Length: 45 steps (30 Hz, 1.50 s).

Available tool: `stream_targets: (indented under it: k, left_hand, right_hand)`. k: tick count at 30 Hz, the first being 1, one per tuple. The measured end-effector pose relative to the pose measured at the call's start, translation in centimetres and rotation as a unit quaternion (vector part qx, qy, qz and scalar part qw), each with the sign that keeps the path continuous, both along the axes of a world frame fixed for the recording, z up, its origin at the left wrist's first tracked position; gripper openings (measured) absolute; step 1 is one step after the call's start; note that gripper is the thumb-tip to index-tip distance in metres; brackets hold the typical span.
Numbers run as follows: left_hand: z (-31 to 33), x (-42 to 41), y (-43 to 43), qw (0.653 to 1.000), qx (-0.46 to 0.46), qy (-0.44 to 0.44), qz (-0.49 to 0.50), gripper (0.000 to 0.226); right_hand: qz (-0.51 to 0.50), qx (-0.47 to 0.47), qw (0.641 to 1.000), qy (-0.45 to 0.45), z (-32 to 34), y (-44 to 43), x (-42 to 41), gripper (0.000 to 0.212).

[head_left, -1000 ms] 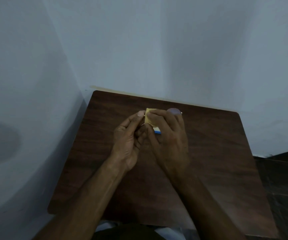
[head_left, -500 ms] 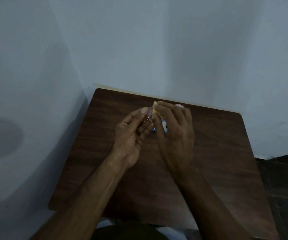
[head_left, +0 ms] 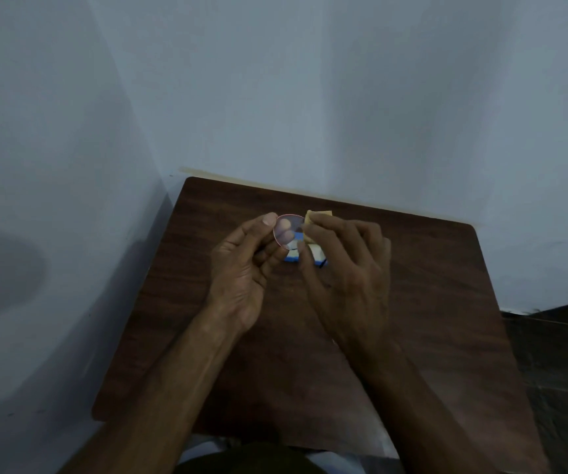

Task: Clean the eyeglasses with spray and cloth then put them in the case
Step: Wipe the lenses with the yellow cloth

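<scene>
Two hands near far table (head_left: 429, 268) edge, left hand (head_left: 241, 271) fingers pinching eyeglasses (head_left: 287, 230) rim, right hand (head_left: 347, 275) fingers pinching cloth (head_left: 317, 215)

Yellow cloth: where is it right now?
In the head view, the yellow cloth is pinched in the right hand above the table's far middle, just right of the eyeglasses held by the left hand.
</scene>
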<state>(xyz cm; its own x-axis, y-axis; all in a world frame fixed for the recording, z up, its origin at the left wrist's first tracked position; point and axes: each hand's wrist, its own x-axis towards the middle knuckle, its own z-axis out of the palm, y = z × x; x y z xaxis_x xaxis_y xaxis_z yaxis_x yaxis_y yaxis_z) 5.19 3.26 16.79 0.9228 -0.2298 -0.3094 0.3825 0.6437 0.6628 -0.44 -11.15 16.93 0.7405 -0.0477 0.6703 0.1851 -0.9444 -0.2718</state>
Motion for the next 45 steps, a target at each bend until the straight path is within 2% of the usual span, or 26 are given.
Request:
stream_targets:
  k: [2,5,10,13,16,19,21,25,30,34,39,41,45]
  left_hand:
    - [0.0,0.0,0.1,1.0,0.0,-0.003,0.0,0.025]
    - [-0.1,-0.2,0.2,1.0,-0.001,-0.005,-0.006,0.026]
    - [0.1,0.1,0.2,1.0,-0.006,0.005,0.005,0.016]
    - [0.3,0.1,0.3,1.0,-0.008,0.006,0.014,0.01]
    - [0.3,0.0,0.2,0.999,-0.014,0.029,0.041,0.011]
    - [0.2,-0.4,-0.1,0.998,-0.023,0.037,0.05,0.008]
    - [0.3,-0.6,-0.3,0.999,-0.022,0.012,0.038,0.014]
    - [0.5,-0.6,-0.6,0.995,0.065,-0.072,0.021,0.039]
    - [0.7,0.1,-0.3,0.959,0.193,-0.209,0.014,0.037]
    - [1.1,0.3,-0.7,0.934,0.268,-0.235,0.023,0.035]
    - [1.2,0.5,-1.0,0.933,0.274,-0.232,0.034,0.025]
    - [1.2,0.3,-1.2,0.943,0.251,-0.214,0.032,0.021]
    - [1.0,0.0,-1.6,0.963,0.212,-0.162,0.048,0.015]
  right_hand:
    - [-0.025,0.004,1.0,-0.005,0.0,-0.9,-0.2,0.02]
    - [-0.05,0.033,0.998,-0.003,0.4,-1.7,0.1,0.025]
    - [-0.04,0.06,0.995,0.067,2.0,-2.3,1.0,0.038]
    - [0.003,0.141,0.985,0.098,2.9,-3.5,1.2,0.031]
    - [0.086,0.241,0.958,0.126,3.5,-3.8,1.4,0.023]
    - [0.12,0.285,0.94,0.144,3.9,-3.8,1.6,0.022]
    - [0.132,0.296,0.934,0.149,4.0,-3.8,1.7,0.024]
    - [0.142,0.304,0.929,0.155,4.1,-4.0,1.8,0.026]
    - [0.158,0.323,0.921,0.148,4.3,-4.2,1.6,0.024]
    - [0.163,0.322,0.922,0.136,4.5,-4.2,1.7,0.023]
    - [0.159,0.305,0.931,0.125,4.2,-3.8,1.8,0.022]
    - [0.135,0.251,0.953,0.1,3.8,-3.6,1.8,0.023]
    - [0.074,0.082,0.993,0.033,2.2,-2.7,1.8,0.03]
